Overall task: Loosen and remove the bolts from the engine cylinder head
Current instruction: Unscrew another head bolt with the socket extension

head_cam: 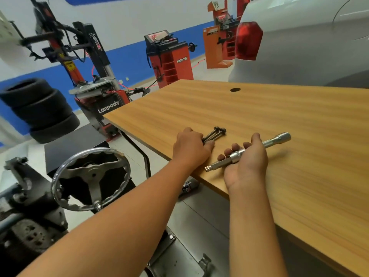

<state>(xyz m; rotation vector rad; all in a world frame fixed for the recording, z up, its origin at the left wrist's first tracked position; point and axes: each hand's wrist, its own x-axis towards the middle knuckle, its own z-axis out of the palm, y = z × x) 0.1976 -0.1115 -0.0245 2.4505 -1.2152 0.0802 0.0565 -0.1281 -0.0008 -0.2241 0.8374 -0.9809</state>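
I judge the bolts are out and I am laying them down: my left hand has its fingers curled over the shanks of the long dark steel bolts on the wooden tabletop, heads toward 1 o'clock. My right hand clasps the silver socket extension bar. Next: release both (gently). Orange workshop machines stand at 11 o'clock.

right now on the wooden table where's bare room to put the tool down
Bare wood runs from the socket extension in the right hand out to the table's right side, and back to the round cable hole. It is crowded only near the front left edge, where the left hand holds the bolts.
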